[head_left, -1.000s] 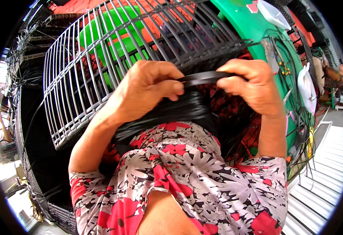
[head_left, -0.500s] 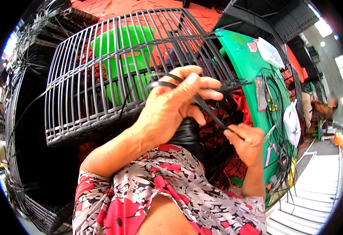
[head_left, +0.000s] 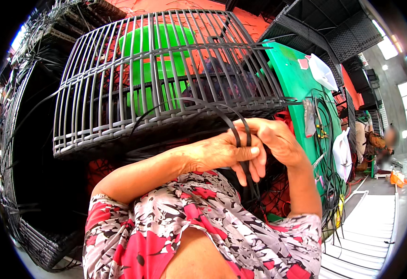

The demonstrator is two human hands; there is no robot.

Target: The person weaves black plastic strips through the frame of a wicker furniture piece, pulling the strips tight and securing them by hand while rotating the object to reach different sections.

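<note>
My left hand (head_left: 226, 151) is closed on flat black plastic strips (head_left: 246, 162), its thumb pressed across them in front of my chest. From there the strips arch up and left before the woven panel, and their ends dangle below the fingers. My right hand (head_left: 280, 139) touches the left one, its fingers bent round the strips at their upper side; some fingertips are hidden. Just beyond stands a curved panel of dark grey rods (head_left: 119, 93), bound by a woven band across the middle and a thicker woven edge along the bottom.
A green plastic chair (head_left: 140, 76) shows behind the rods. On the right, a green board (head_left: 289, 69) carries white containers (head_left: 323, 72), a glove (head_left: 309, 118) and loose black strips. A dark woven frame (head_left: 26, 186) stands at left. A person (head_left: 378, 139) is far right.
My right hand has moved up and left to meet the left hand. My left hand has come lower and right, and the strips now form a wide arch.
</note>
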